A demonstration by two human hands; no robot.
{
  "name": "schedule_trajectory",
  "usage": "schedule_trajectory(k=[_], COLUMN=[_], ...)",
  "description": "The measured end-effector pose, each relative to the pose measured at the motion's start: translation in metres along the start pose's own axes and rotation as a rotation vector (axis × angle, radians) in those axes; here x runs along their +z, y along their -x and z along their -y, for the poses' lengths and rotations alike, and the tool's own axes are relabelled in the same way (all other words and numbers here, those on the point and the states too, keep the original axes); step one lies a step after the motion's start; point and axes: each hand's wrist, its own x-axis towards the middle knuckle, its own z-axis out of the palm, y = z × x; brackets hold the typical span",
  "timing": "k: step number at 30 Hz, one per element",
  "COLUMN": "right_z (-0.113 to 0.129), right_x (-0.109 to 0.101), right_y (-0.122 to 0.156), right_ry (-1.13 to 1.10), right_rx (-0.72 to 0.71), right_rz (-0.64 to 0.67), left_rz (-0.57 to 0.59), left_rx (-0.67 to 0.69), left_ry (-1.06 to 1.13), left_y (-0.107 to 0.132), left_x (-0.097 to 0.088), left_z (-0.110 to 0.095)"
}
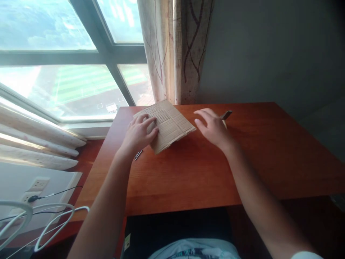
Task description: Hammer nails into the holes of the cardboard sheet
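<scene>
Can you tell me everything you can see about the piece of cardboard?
The cardboard is a flat, tan, four-sided piece with faint ridges, a crease-like line and a patch of small dark dots in rows. It lies at an angle over the brown table, its near edge seemingly raised above a shadow. The left hand rests on its left part; the right hand is near its right corner.

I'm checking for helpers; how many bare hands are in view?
2: the bare left hand touches the flat tan cardboard sheet; the bare right hand is near its right corner.
</scene>
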Motion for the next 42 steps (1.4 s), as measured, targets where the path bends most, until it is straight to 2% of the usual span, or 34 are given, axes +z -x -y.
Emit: schedule_trajectory(k=[2, 5, 7, 9, 13, 17, 20, 23, 26, 28, 31, 35, 39, 42], right_z=[0.020, 0.035, 0.037, 0.036, 0.036, 0.043, 0.049, 0.052, 0.053, 0.049, 0.032, -0.017, -0.071, -0.097], right_x=[0.016, 0.034, 0.040, 0.042, 0.039, 0.034, 0.031, 0.029, 0.024, 0.016, -0.002, -0.021, -0.022, -0.016], right_y=[-0.017, -0.028, -0.027, -0.021, -0.009, -0.001, 0.007, 0.016, 0.022, 0.022, 0.021, 0.027, 0.046, 0.059], right_ry=[-0.034, 0.024, 0.062, 0.082, 0.105, 0.142, 0.153, 0.139, 0.104, 0.035, -0.142, -0.222, -0.136, -0.212], right_rx=[-0.094, -0.141, -0.142, -0.130, -0.086, -0.030, 0.002, 0.008, 0.012, 0.012, 0.050, 0.299, 0.491, 0.571], right_rz=[0.150, 0.318, 0.386, 0.418, 0.422, 0.396, 0.376, 0.351, 0.316, 0.275, 0.119, -0.174, -0.345, -0.444], left_rz=[0.019, 0.026, -0.025, -0.101, -0.194, -0.197, -0.156, -0.061, 0.040, 0.068, 0.075, 0.101, 0.110, 0.093], left_rx=[0.101, 0.236, 0.267, 0.232, 0.115, -0.024, -0.128, -0.240, -0.357, -0.397, -0.391, -0.341, -0.316, -0.276], left_ry=[0.066, 0.165, 0.228, 0.276, 0.291, 0.206, 0.093, -0.015, -0.029, -0.019, -0.050, -0.084, -0.072, -0.051], left_y=[0.005, 0.011, 0.013, 0.015, 0.020, 0.032, 0.043, 0.055, 0.067, 0.074, 0.084, 0.092, 0.096, 0.097], left_x=[0.006, 0.015, 0.020, 0.022, 0.020, 0.014, 0.010, 0.009, 0.010, 0.010, 0.010, 0.011, 0.012, 0.014], left_z=[-0.017, -0.039, -0.045, -0.044, -0.029, -0.005, 0.017, 0.035, 0.045, 0.047, 0.047, 0.044, 0.039, 0.037])
